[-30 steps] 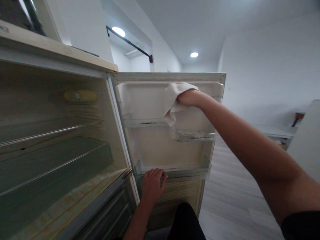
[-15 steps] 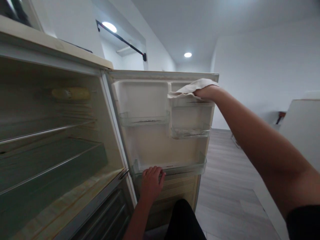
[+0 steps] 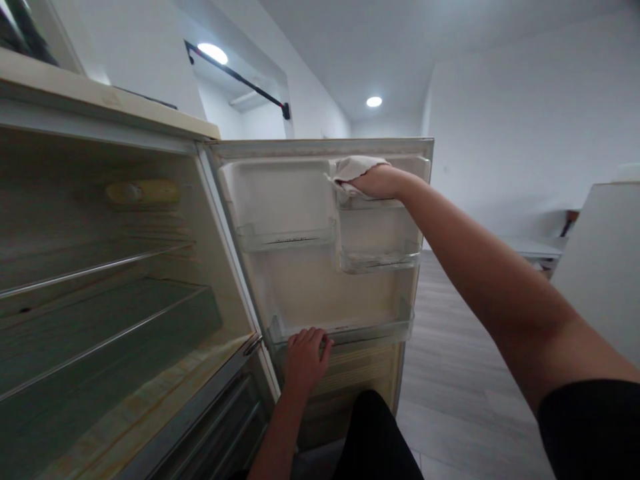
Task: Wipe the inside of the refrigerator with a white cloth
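Observation:
A whitish cloth (image 3: 359, 165) is bunched in my right hand (image 3: 376, 181), which is closed on it at the upper right door shelf (image 3: 373, 203). The cloth lies against the left end of that shelf and covers part of it. My left hand (image 3: 306, 355) rests at the front of the long clear bottom door bin (image 3: 370, 333), its fingers curled over the rim. Both hands are on the inner side of the open fridge door (image 3: 310, 283), which has stained edges.
To the left is the fridge interior with glass shelves (image 3: 100, 267) and a yellowish cylindrical part (image 3: 143, 193) at the back. Below is a second compartment (image 3: 215, 427). My dark-clad knee (image 3: 373, 433) is near the door. Grey floor (image 3: 450, 373) and a white cabinet (image 3: 597, 267) lie to the right.
My right hand has slid the cloth leftward along the upper right shelf, from its right part to its left end. My left hand has stayed on the bottom bin's rim.

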`<action>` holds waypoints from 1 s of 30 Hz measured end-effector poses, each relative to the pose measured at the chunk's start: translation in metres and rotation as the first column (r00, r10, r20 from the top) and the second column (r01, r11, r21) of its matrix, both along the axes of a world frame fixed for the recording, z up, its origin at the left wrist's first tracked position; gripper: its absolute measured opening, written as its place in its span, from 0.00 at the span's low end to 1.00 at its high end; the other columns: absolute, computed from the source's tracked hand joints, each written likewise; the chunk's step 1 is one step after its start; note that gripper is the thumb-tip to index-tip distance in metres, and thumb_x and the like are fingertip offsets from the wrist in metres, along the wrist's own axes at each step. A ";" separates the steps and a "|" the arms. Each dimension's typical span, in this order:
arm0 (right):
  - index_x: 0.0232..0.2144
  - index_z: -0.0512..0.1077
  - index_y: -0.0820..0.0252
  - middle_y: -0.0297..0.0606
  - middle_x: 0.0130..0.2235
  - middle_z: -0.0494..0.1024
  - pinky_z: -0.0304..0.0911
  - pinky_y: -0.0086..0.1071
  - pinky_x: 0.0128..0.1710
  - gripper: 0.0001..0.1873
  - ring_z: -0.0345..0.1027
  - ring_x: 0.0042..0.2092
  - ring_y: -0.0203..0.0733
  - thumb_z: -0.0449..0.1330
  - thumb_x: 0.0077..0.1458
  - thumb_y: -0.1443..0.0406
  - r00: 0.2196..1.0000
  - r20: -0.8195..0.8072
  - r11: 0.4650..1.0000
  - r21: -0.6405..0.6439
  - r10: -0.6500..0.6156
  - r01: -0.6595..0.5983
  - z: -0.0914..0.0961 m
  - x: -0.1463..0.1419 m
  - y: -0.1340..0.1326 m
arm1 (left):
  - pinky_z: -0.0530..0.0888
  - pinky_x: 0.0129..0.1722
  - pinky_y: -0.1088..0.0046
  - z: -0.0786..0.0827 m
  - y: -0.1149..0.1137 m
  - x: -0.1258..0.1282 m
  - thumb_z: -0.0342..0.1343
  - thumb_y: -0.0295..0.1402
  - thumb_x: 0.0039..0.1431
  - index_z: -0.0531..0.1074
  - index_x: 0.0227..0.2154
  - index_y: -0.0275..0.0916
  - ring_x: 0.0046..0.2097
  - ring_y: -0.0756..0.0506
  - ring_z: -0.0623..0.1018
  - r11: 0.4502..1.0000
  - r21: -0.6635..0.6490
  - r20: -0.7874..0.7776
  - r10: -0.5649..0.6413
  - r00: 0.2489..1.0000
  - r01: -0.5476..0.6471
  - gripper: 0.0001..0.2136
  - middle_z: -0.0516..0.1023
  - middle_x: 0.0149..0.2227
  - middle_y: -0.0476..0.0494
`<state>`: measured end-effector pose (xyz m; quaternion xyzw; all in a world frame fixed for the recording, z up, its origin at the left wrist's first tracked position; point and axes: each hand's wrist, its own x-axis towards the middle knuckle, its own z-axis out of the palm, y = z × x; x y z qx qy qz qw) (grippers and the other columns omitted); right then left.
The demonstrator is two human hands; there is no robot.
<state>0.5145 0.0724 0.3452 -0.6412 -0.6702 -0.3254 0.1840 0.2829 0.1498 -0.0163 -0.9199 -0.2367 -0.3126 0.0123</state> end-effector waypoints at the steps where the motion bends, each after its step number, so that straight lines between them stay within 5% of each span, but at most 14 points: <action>1: 0.51 0.77 0.58 0.40 0.49 0.81 0.65 0.40 0.58 0.20 0.73 0.52 0.44 0.53 0.67 0.55 0.999 -0.023 0.999 -0.029 0.038 -0.039 -0.006 -0.004 -0.007 | 0.64 0.48 0.60 0.000 0.000 0.000 0.51 0.37 0.69 0.70 0.37 0.43 0.44 0.41 0.75 1.000 0.003 0.001 0.000 1.000 0.000 0.06 0.79 0.38 0.47; 5: 0.54 0.74 0.61 0.46 0.53 0.78 0.64 0.45 0.58 0.26 0.69 0.57 0.51 0.52 0.66 0.49 0.998 -0.049 0.986 0.162 0.048 -0.040 -0.035 -0.003 -0.021 | 0.64 0.48 0.60 0.003 -0.002 0.000 0.52 0.37 0.68 0.71 0.37 0.43 0.44 0.41 0.76 1.000 0.003 -0.007 0.001 1.000 -0.001 0.06 0.79 0.38 0.47; 8: 0.59 0.69 0.66 0.52 0.54 0.76 0.67 0.47 0.57 0.28 0.69 0.57 0.53 0.57 0.62 0.55 0.999 -0.006 0.956 0.289 0.054 -0.050 -0.058 0.007 -0.025 | 0.64 0.48 0.60 0.003 -0.002 -0.001 0.52 0.36 0.68 0.71 0.37 0.43 0.44 0.41 0.76 1.000 -0.002 -0.006 -0.001 1.000 0.001 0.06 0.79 0.38 0.47; 13: 0.54 0.73 0.52 0.43 0.62 0.71 0.53 0.57 0.68 0.18 0.57 0.68 0.51 0.56 0.62 0.64 0.918 0.383 0.968 0.173 0.103 -0.180 -0.091 0.011 -0.037 | 0.64 0.48 0.59 0.001 -0.001 -0.004 0.52 0.36 0.68 0.72 0.37 0.43 0.43 0.41 0.75 1.000 -0.007 -0.003 -0.012 1.000 0.012 0.06 0.79 0.38 0.47; 16: 0.50 0.75 0.56 0.44 0.65 0.67 0.47 0.59 0.70 0.16 0.49 0.72 0.50 0.53 0.64 0.65 0.812 0.569 0.969 0.102 0.131 -0.227 -0.103 0.006 -0.039 | 0.64 0.48 0.59 0.001 -0.001 -0.005 0.53 0.36 0.68 0.72 0.37 0.42 0.43 0.41 0.75 1.000 -0.010 0.004 -0.022 1.000 0.022 0.06 0.79 0.37 0.47; 18: 0.49 0.75 0.62 0.50 0.68 0.62 0.45 0.60 0.71 0.17 0.46 0.73 0.54 0.54 0.64 0.61 0.781 0.606 0.966 0.080 0.149 -0.246 -0.105 0.001 -0.036 | 0.64 0.48 0.60 0.002 -0.001 -0.005 0.53 0.36 0.68 0.72 0.37 0.42 0.43 0.41 0.75 1.000 -0.013 0.006 -0.025 1.000 0.025 0.06 0.79 0.37 0.47; 21: 0.47 0.76 0.62 0.51 0.67 0.62 0.43 0.63 0.70 0.18 0.47 0.72 0.57 0.55 0.64 0.57 0.834 0.535 0.969 0.107 0.133 -0.223 -0.099 -0.009 -0.029 | 0.64 0.48 0.60 0.003 -0.002 -0.005 0.52 0.35 0.68 0.72 0.37 0.42 0.43 0.42 0.75 0.999 -0.018 0.010 -0.027 1.000 0.028 0.06 0.79 0.37 0.47; 25: 0.49 0.72 0.58 0.47 0.65 0.66 0.47 0.60 0.69 0.14 0.53 0.69 0.52 0.51 0.66 0.66 0.892 0.449 0.965 0.216 0.039 -0.150 -0.088 -0.025 -0.020 | 0.64 0.48 0.60 0.001 0.000 -0.005 0.51 0.37 0.69 0.72 0.38 0.42 0.43 0.41 0.75 1.000 -0.010 0.008 -0.027 1.000 0.027 0.07 0.79 0.38 0.47; 30: 0.61 0.62 0.59 0.50 0.63 0.66 0.53 0.54 0.65 0.23 0.59 0.64 0.53 0.46 0.67 0.70 0.928 0.363 0.968 0.252 -0.082 -0.013 -0.078 -0.041 -0.019 | 0.64 0.49 0.60 -0.002 0.002 -0.007 0.50 0.38 0.69 0.72 0.39 0.43 0.44 0.42 0.75 0.999 0.000 0.014 -0.041 0.999 0.041 0.08 0.80 0.39 0.46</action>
